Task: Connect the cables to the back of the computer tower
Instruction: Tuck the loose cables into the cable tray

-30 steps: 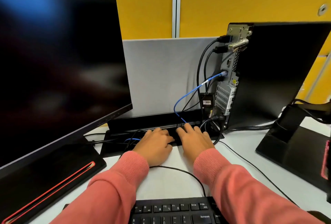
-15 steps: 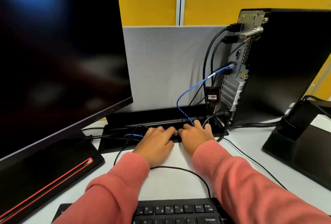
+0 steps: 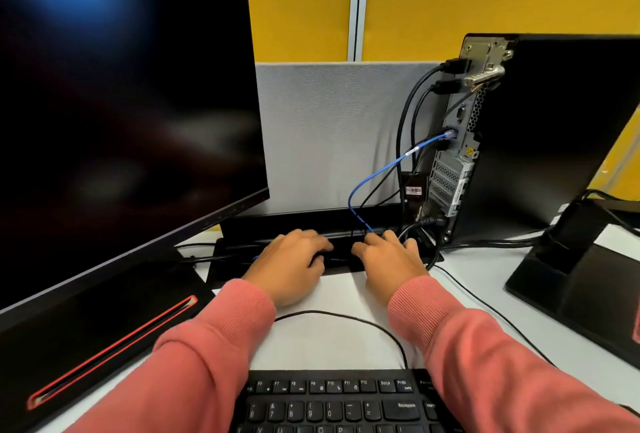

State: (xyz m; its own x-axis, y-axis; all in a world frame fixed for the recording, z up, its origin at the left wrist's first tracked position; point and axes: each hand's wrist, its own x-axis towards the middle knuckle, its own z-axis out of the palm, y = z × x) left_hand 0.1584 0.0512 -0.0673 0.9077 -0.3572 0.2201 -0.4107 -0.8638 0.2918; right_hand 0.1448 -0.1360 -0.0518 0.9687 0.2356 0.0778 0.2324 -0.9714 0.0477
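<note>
Cables [image 3: 408, 114] in tower [image 3: 554, 127]; both hands [image 3: 294, 259] palm-down, fingers curled into cable tray [image 3: 235, 252].

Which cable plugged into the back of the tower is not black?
The blue cable, plugged in about midway up the computer tower's rear panel. It loops down to the desk channel by the right hand; the other plugged cables are black.

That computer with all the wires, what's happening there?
A person in pink sleeves is wiring up the black computer tower. A thin blue cable and several black cables are already plugged into its back. Both the left hand and the right hand rest at the black cable tray at the back of the white desk, where the wires run down.
</note>
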